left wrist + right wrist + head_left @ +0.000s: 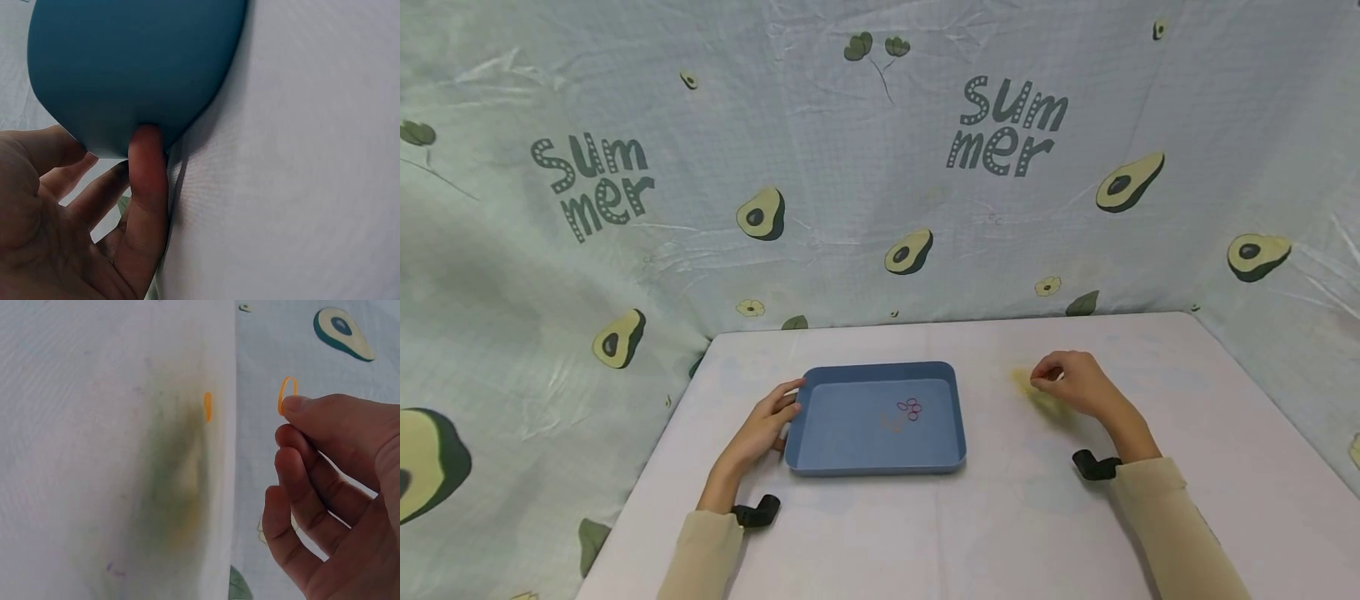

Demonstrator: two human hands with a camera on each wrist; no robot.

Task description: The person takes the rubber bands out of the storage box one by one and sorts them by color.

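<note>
A shallow blue tray [872, 450] lies on the white table. Inside are several small pinkish-red bands [913, 408] and thin orange bands [892, 427]. At the tray's left side my left hand [765, 425] holds its edge; the left wrist view shows the thumb [148, 181] pressed to the blue wall [137, 69] and the other fingers round the corner. To the right of the tray, my right hand [1075, 383] is raised over the table, pinching an orange rubber band [282, 397] between thumb and fingertips. Another orange band [208, 407] shows on the table surface.
A blurred yellow-green patch [1047, 407] shows on the table beneath the right hand. Behind the table [880, 542] hangs a cloth [850, 150] printed with avocados and lettering. Black wrist mounts [1097, 467] sit on both forearms.
</note>
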